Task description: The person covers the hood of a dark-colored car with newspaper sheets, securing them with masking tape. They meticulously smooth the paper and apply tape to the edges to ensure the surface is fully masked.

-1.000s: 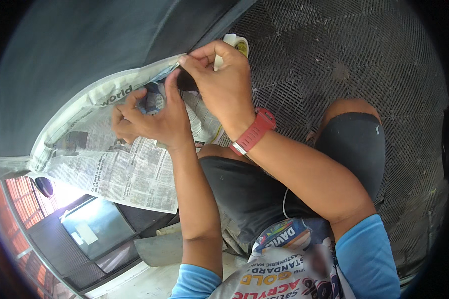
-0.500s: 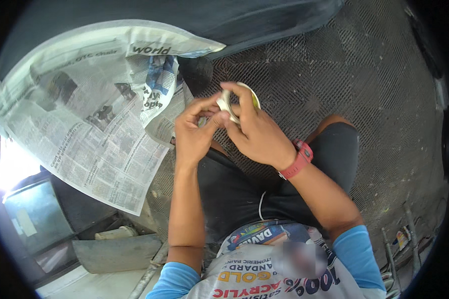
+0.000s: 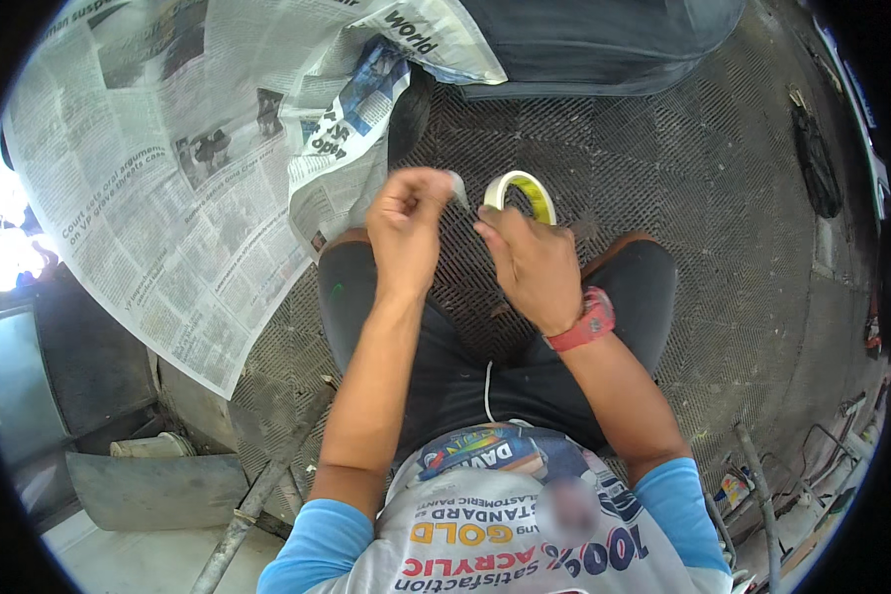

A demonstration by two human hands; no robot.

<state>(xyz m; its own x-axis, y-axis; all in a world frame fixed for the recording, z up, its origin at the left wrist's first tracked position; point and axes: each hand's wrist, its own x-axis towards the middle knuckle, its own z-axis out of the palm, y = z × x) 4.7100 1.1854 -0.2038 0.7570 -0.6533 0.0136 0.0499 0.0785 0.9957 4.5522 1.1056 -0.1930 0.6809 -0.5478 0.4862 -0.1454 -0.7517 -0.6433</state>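
Observation:
A roll of pale masking tape point(image 3: 538, 195) with a yellow inner core is gripped at its near edge by my right hand point(image 3: 537, 269), which wears a red wristwatch point(image 3: 592, 319). Just left of it, my left hand point(image 3: 404, 233) is closed with its fingertips pinching a short whitish strip of tape point(image 3: 458, 189). A gap separates the strip from the roll. Beyond my left hand hangs a large sheet of newspaper point(image 3: 188, 208), crumpled along its right side; neither hand touches it.
A dark padded surface point(image 3: 604, 45) lies at the far side. Beneath my hands is a dark ribbed mat point(image 3: 742, 238). Metal bars point(image 3: 257, 490) stand near my left elbow, with more on the right. A grey curved panel point(image 3: 158, 490) sits at lower left.
My hands have drawn apart; the left now holds a strip of tape separate from the roll in my right hand. The view has shifted, so the newspaper appears higher.

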